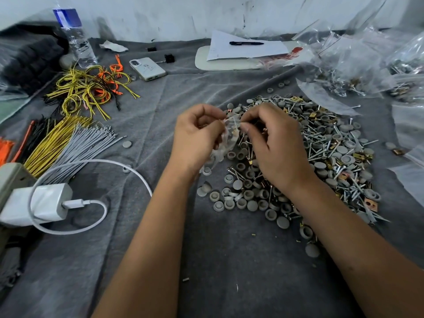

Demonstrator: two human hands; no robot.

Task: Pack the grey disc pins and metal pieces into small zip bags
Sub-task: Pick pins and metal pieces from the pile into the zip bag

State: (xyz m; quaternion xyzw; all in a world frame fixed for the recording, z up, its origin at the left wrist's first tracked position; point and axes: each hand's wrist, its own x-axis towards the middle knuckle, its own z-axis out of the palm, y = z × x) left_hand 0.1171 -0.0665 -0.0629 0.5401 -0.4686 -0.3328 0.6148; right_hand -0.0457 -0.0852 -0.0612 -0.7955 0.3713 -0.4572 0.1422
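A wrinkled grey cloth (160,115) covers the desk from edge to edge. Along twelve o'clock stands a white wall (183,17), scuffed and marked with dark smudges. The light is soft and even, with dim shade towards six o'clock.

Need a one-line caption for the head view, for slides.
Both hands pinch a small zip bag over the pile of grey discs and screws.

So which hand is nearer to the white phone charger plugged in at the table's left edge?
Left. The left hand grips the small clear zip bag mid-table, on the side toward the white phone charger. The right hand is farther right, over the pile of grey disc pins and metal pieces.
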